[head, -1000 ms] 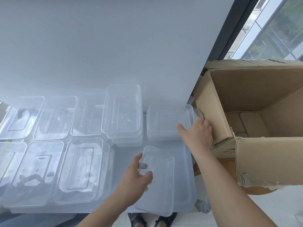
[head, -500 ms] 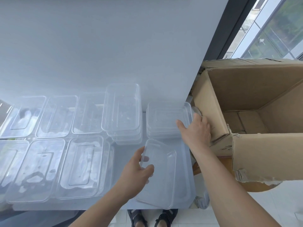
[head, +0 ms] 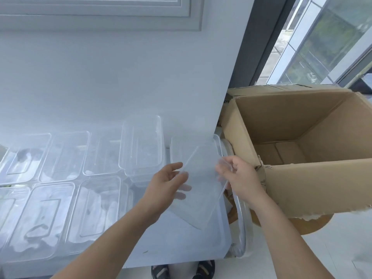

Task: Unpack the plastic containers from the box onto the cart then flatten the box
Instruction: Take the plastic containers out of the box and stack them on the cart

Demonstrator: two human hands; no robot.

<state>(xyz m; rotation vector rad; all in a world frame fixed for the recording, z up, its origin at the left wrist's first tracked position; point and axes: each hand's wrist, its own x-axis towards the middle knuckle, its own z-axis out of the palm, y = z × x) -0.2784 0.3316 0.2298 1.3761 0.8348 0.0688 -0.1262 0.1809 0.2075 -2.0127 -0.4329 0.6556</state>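
Although the cart [head: 181, 244], spreading from nine to six o'clock, is already lined with clear plastic, one piece is not yet set down. The box [head: 322, 190] at three o'clock stands open and only its bare cardboard floor shows inside, so the unpacking looks nearly finished. Flattening has not begun, since its walls all stand square. The containers [head: 64, 156] lie in two rows toward nine o'clock, with two short stacks [head: 143, 143] near the centre.

The held container [head: 201, 188] hangs tilted over the cart's right end. The left hand [head: 167, 184] grasps its left side, thumb on top and fingers showing through the plastic beneath. The right hand [head: 239, 178] pinches its right rim with curled fingers, just beside the box's torn corner.

For room, the wall [head: 120, 87] closes the twelve o'clock side directly behind the back row. The bare patch of cart at six o'clock, below the held container, is the obvious free spot. The cart's right rail [head: 241, 228] sits close to the box, leaving little gap. The pale floor [head: 332, 258] at five o'clock looks open enough for collapsing the cardboard.
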